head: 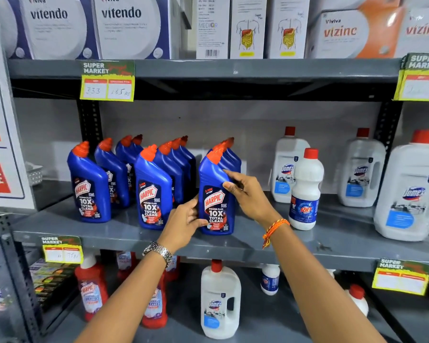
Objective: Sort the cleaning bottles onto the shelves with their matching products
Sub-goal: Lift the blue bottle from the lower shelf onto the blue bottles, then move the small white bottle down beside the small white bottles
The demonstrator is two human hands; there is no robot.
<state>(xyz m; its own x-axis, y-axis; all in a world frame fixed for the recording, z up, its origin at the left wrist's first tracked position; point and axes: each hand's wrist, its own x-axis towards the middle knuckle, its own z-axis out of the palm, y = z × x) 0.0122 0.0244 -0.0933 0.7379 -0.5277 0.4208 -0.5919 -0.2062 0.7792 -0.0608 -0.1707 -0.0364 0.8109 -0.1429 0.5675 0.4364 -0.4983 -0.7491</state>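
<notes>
A blue Harpic bottle (214, 194) with an orange cap stands at the front of the right-hand row on the middle shelf (245, 240). My left hand (185, 222) grips its lower left side. My right hand (245, 191) holds its right shoulder. Several more blue Harpic bottles (89, 184) stand in rows to the left and behind. A white Rin bottle (306, 191) stands just right of my right hand. White Domex jugs (410, 191) fill the shelf's right part.
On the lower shelf stand red Harpic bottles (92, 288), a white Domex jug (219, 300) and a small Rin bottle (270, 279). Boxes (124, 26) line the top shelf. Yellow price tags (107, 81) hang from the shelf edges. A sale sign (0, 144) stands at left.
</notes>
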